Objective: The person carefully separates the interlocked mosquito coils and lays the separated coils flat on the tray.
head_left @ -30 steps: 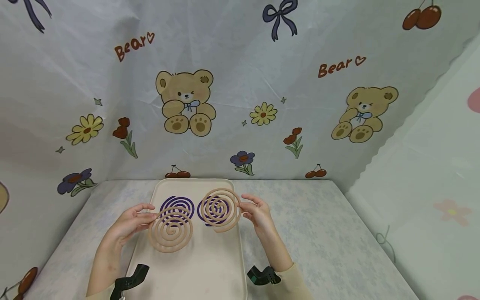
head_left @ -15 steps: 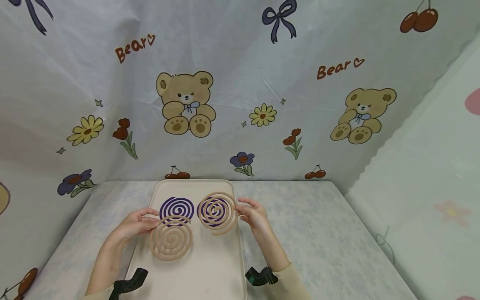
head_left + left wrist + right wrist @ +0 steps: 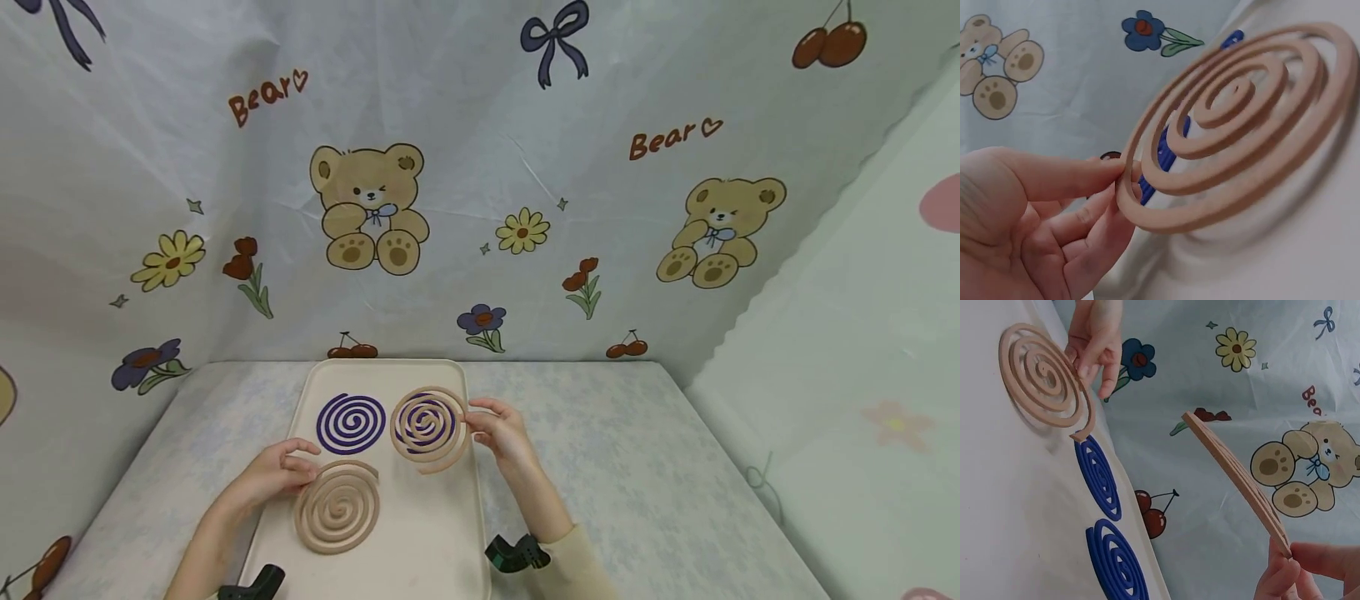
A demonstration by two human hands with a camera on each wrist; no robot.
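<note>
My left hand (image 3: 273, 479) pinches the left edge of a tan mosquito coil (image 3: 337, 508) between thumb and fingers. That coil hangs low over the near left part of the cream tray (image 3: 427, 533), its shadow just beneath in the left wrist view. My right hand (image 3: 501, 433) pinches a second tan mosquito coil (image 3: 1235, 478) by its right edge. In the right wrist view this coil is raised, tilted and almost edge-on. Two purple-blue mosquito coils lie side by side at the tray's far end: the left coil (image 3: 351, 423) uncovered, the right coil (image 3: 1121, 565) overlapped by the raised one in the head view.
The tray lies on a pale grey mottled tabletop (image 3: 615, 467), close to a cloth backdrop (image 3: 450, 100) printed with bears and flowers. Each wrist carries a black camera mount (image 3: 517, 552). A thin grey cord (image 3: 767, 483) hangs at the right.
My left hand has drawn its tan coil toward me and lower over the tray, uncovering the left purple-blue coil. The right hand's coil has shifted slightly left and nearer.
</note>
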